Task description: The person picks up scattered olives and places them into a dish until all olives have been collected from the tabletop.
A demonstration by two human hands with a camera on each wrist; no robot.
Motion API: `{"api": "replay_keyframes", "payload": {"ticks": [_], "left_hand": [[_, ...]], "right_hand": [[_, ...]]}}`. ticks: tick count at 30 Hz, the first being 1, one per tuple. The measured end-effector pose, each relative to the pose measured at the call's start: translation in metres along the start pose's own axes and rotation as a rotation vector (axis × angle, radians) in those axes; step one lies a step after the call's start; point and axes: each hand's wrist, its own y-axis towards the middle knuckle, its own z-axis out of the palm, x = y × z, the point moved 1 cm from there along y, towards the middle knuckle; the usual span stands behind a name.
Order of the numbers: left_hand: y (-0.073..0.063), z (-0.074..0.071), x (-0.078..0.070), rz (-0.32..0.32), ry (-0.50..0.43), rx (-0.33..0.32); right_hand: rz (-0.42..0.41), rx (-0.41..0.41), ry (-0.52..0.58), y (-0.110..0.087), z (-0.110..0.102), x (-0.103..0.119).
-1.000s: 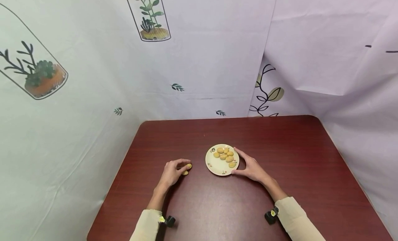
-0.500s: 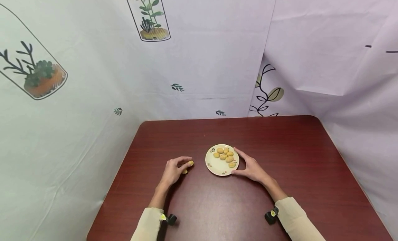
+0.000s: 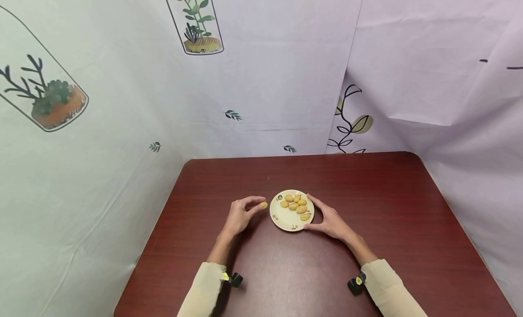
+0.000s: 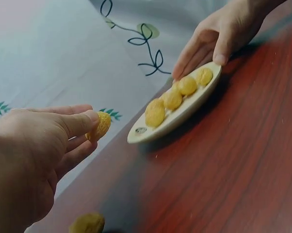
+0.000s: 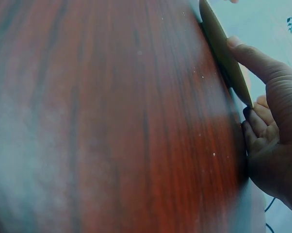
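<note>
My left hand (image 3: 239,216) pinches a small yellow oval piece (image 3: 263,205) between thumb and fingertips, just left of the plate. The piece looks rough-skinned in the left wrist view, but its kind is unclear. Spread around the right rim of a cream plate (image 3: 282,220), the thumb and fingers of my right hand (image 3: 333,223) hold it. Several similar yellow pieces (image 3: 293,206) lie on the plate, mostly toward its back and right. Another yellow piece (image 4: 87,222) shows blurred below my left hand in the left wrist view; whether it touches the table cannot be told.
The dark red-brown wooden table (image 3: 367,185) has rounded far corners. White cloth with plant prints (image 3: 261,81) hangs behind it and along both sides. A black wrist camera (image 3: 235,279) is strapped at the left sleeve, another black wrist camera (image 3: 355,286) at the right.
My left hand has lifted one yellow piece and carried it right and away from me, toward the plate's left edge. The right hand and the plate have stayed still.
</note>
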Motion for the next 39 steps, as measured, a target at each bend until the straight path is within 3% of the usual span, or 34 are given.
{"api": "replay_keyframes", "payload": {"ticks": [10, 16, 39], "left_hand": [[0.017, 0.022, -0.012, 0.066, -0.051, 0.046], [0.022, 0.032, -0.017, 0.070, -0.058, 0.084], [0.022, 0.068, -0.021, 0.092, -0.045, 0.165]], "right_hand": [[0.002, -0.001, 0.004, 0.000, 0.000, -0.001], [0.001, 0.001, 0.009, 0.000, 0.000, 0.000], [-0.026, -0.007, 0.010, 0.000, -0.001, 0.000]]}}
